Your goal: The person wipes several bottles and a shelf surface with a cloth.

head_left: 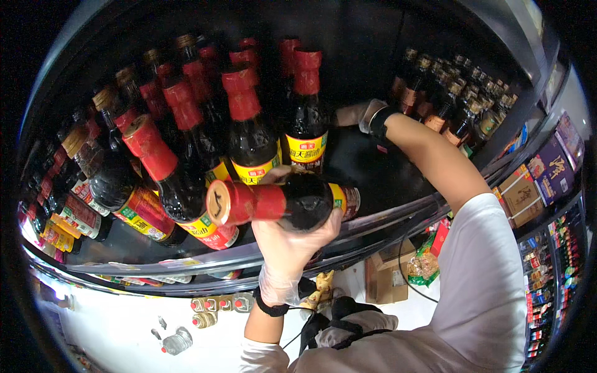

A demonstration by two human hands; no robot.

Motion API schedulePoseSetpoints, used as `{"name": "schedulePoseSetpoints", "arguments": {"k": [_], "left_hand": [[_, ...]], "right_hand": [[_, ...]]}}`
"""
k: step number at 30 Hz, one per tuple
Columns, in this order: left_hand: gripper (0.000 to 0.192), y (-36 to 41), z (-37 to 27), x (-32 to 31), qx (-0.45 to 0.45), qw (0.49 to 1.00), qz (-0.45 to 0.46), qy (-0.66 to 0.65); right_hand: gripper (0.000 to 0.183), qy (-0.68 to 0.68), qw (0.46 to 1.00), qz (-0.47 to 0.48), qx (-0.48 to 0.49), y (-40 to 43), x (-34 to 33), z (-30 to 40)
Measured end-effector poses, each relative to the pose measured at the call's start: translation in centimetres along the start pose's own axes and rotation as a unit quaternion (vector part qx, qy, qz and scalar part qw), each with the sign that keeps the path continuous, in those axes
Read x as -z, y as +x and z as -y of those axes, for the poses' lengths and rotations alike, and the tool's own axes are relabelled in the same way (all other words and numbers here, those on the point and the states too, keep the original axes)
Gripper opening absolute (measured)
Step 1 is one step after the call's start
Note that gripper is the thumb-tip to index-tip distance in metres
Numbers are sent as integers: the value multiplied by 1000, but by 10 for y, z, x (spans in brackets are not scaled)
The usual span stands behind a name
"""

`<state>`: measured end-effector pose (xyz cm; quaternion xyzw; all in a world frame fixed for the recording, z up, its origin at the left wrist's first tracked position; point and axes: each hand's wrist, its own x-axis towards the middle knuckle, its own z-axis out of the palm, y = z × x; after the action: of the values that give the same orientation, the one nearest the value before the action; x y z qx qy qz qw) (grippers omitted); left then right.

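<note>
My left hand, in a clear plastic glove, grips a dark soy sauce bottle lying on its side in the air, its red-wrapped cap pointing left. Just behind it an upright soy sauce bottle with a red cap wrap and a yellow label stands on the black shelf. My right hand, gloved too, reaches to the back of the shelf, right of that upright bottle; its fingers are dim and partly hidden behind it, so what they touch cannot be told.
More sauce bottles fill the shelf's left part; small dark bottles stand at its right. Below are large clear jugs and an open cardboard box on the white floor. Another stocked shelf and a purple carton are at the right.
</note>
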<state>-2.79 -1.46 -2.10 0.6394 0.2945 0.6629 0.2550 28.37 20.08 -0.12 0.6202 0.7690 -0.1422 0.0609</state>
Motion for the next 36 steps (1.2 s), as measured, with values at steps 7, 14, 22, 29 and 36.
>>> {"name": "schedulePoseSetpoints", "arguments": {"k": [7, 14, 22, 29, 36], "left_hand": [[62, -5, 2, -1, 41, 998, -11, -50], [60, -10, 5, -2, 89, 996, -5, -20], [64, -9, 7, -4, 51, 997, -21, -59], [67, -6, 7, 3, 34, 999, 13, -17], [63, -9, 7, 0, 72, 996, 5, -57]], "right_hand": [[67, -44, 995, -45, -75, -41, 1, -19], [67, -17, 989, 13, -146, -48, 0, -18], [67, 1, 982, 167, 85, -158, -8, 21], [61, -85, 955, 261, 116, -179, -11, 45], [68, -10, 980, 182, -76, -69, 13, 9]]}}
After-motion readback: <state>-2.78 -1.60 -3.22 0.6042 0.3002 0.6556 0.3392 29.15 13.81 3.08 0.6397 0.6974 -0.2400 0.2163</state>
